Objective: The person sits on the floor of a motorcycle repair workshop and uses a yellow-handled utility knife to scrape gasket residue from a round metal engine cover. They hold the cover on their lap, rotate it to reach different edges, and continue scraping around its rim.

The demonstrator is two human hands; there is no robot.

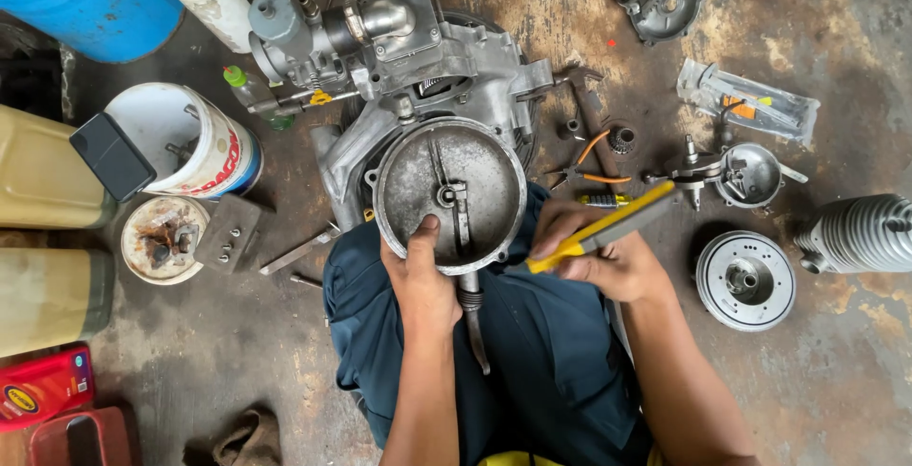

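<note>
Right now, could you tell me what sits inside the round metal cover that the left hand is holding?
Inside the round metal cover, a central hub with a lever arm shows, and the left hand has its thumb on the face. The cover hides whatever lies beneath it.

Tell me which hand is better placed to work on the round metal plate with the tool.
Likely the right hand: it already grips the yellow-handled tool beside the round metal plate. The left hand holds the plate's lower rim.
</note>
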